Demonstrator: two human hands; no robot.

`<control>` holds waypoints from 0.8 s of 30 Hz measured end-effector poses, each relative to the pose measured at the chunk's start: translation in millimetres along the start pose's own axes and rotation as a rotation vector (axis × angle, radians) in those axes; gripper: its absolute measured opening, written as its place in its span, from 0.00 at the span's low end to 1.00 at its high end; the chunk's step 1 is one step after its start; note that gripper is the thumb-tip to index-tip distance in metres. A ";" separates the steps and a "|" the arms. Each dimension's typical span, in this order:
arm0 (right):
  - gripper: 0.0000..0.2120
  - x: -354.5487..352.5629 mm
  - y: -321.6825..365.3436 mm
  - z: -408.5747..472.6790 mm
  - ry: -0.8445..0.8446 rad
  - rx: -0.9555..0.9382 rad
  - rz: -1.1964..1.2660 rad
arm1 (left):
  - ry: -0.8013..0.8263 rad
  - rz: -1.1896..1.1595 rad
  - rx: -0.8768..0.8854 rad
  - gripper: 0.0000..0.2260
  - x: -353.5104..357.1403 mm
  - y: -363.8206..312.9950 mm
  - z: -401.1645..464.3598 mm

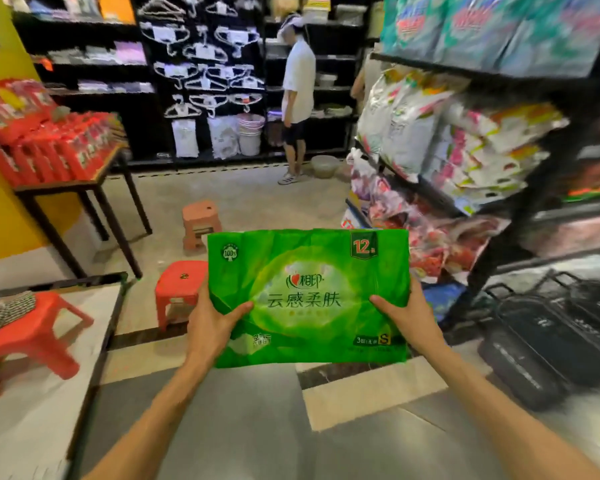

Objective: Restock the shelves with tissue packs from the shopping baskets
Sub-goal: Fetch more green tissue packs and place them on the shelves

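Note:
I hold a large green tissue pack (309, 292) flat in front of me, above the floor. My left hand (212, 323) grips its left edge, thumb on top. On the opposite edge my right hand (409, 317) grips the same way. The black shelf unit (520, 202) on the right carries several white, pink and red tissue packs (440, 140). Black shopping baskets (551, 341) stand on the floor at the lower right, beside the shelf's foot; their contents are not visible.
Two plastic stools (177, 289) (201, 220) stand on the floor ahead. A third red stool (32, 337) rests on a white table at left. Red packs (45, 143) fill a black table at far left. A person (297, 98) stands at the back shelves.

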State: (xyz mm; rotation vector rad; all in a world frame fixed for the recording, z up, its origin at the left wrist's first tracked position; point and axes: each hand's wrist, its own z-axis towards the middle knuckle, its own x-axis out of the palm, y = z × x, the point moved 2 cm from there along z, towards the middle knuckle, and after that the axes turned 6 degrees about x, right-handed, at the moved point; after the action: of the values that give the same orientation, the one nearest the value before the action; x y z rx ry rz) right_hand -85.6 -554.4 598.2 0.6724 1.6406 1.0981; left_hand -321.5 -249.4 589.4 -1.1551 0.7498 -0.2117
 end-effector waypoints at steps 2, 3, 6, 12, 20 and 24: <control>0.41 -55.2 -25.7 -6.6 -0.061 0.048 -0.002 | 0.079 -0.024 0.030 0.46 52.2 -22.8 -7.1; 0.41 -81.4 -37.1 -11.6 -0.093 0.058 0.004 | 0.117 -0.036 0.049 0.45 78.5 -36.4 -11.3; 0.40 -155.2 -76.4 -27.1 -0.190 0.114 0.031 | 0.225 -0.067 0.098 0.42 155.1 -74.2 -22.1; 0.43 -279.2 -147.0 -55.2 -0.417 0.245 0.050 | 0.466 -0.109 0.211 0.43 301.4 -143.2 -38.7; 0.43 -418.6 -226.7 -57.2 -0.646 0.405 0.081 | 0.709 -0.183 0.329 0.42 501.4 -227.4 -51.6; 0.43 -489.6 -256.3 -47.7 -0.773 0.458 0.088 | 0.840 -0.241 0.338 0.46 611.0 -270.1 -54.9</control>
State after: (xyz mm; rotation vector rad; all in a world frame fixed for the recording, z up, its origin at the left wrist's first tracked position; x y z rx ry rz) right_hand 55.2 -1090.7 582.8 1.2861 1.1742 0.4042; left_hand 156.3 -718.5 557.0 -0.8054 1.2437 -1.0300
